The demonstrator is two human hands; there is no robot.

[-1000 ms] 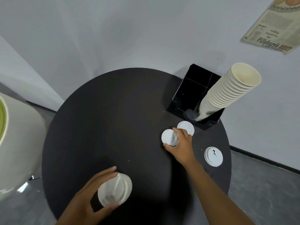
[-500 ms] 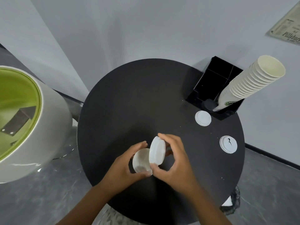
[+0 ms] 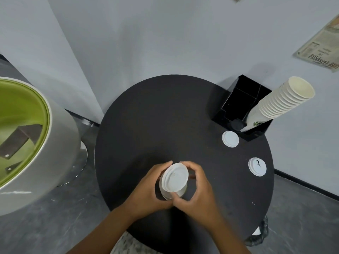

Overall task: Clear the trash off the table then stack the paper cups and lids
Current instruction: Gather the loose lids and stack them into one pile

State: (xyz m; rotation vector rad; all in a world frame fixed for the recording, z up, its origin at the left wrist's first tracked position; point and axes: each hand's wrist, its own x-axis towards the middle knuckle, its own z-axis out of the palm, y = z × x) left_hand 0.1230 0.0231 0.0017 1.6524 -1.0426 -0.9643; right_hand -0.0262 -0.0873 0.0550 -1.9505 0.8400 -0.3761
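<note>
Lids are the matter in hand: a small stack of white plastic lids (image 3: 174, 181) is held just above the near middle of the round black desk (image 3: 146, 125), tilted toward the camera. The left hand (image 3: 146, 191) curls round the stack from the left and below, and the right hand (image 3: 198, 191) grips it from the right, thumb against the near rim and fingers (image 3: 187, 165) hooked over the far edge. Both hands are closed on the stack; neither is free.

Two more lids lie flat on the right side of the desk, well apart from the hands: a plain lid (image 3: 230, 139) just in front of the black organizer (image 3: 236, 99), and a lid with a dark sip-slot mark (image 3: 257, 167) nearer the right edge. A tall stack of paper cups (image 3: 282, 105) leans out of the organizer's right compartment, tipping far to the right.

The step looks like seating the top lid squarely onto those beneath it. The risk is that the lids nest crookedly: they are thin and slick, and with the stack held tilted in the air an uneven squeeze could pop one out or send it sliding to the floor. Reaching later for the plain lid means going close to the leaning cups, and a brush of the arm there could topple them.

A white tub chair with a green seat (image 3: 27, 134) stands to the left, and a dark bag (image 3: 258, 233) sits below the desk's near right edge.
</note>
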